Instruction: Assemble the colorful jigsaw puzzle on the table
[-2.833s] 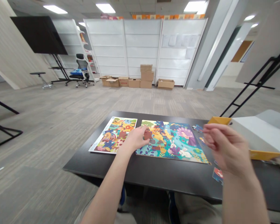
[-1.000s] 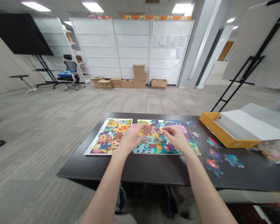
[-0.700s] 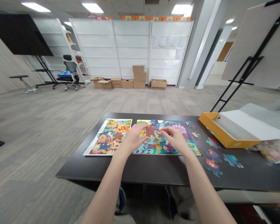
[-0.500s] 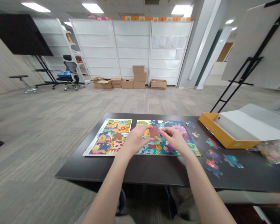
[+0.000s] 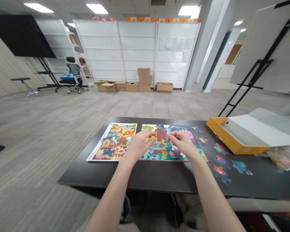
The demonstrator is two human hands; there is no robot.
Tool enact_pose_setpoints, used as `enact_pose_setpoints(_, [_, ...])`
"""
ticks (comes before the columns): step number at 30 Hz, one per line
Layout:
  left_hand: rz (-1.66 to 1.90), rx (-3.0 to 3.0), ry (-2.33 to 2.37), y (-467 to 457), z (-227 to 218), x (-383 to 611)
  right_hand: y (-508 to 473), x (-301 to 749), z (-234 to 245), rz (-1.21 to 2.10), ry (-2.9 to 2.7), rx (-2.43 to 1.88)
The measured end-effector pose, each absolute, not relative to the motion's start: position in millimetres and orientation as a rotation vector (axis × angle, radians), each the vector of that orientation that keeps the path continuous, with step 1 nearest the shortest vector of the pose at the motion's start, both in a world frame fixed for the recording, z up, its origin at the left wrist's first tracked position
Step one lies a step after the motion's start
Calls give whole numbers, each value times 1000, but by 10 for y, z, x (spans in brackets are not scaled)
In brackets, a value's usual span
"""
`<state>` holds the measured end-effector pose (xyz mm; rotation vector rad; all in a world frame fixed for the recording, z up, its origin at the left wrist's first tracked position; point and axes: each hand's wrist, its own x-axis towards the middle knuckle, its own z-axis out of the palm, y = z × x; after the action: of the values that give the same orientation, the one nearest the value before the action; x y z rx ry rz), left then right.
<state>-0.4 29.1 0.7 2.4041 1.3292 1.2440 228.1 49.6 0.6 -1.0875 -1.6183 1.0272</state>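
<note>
Left hand [image 5: 139, 143]: thumb and fingers spread, over the puzzle's left part; no grip is evident.
Right hand [image 5: 183, 143]: thumb and fingertips close together above the puzzle; whether anything is pinched cannot be told.
Brown section [image 5: 161, 135]: between both hands; seating in the puzzle unclear.
Puzzle [image 5: 160, 152]: below and between both hands; picture largely assembled; gaps under the fingers cannot be excluded.
Loose pieces [image 5: 221, 161]: six visible, right of the right hand, unjoined.
Printed sheet [image 5: 111, 143]: left of the left hand, flat on the table [image 5: 164, 178].
Yellow box [image 5: 252, 149]: right of the right hand, beyond the pieces; open, white interior, floor partly hidden.
Plastic bag [image 5: 284, 158]: farthest right of the right hand; colourful contents, not identifiable.
</note>
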Motion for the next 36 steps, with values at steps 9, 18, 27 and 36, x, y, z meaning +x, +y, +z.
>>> enact_pose_setpoints(9, [1326,2407,1355,277,32,18,491,2291,2,1050,-1629,-1084])
enact_pose_setpoints(18, [1388,2386,1377,261,61,17,509,2283,-47,972,-1613,-991])
enact_pose_setpoints(27, [1338,2267,1339,261,76,40,517,2298,-79,867,-1662,-1025])
enact_pose_setpoints(36, [1326,1993,1209,237,158,42,412,2223,10,787,-1703,-1051])
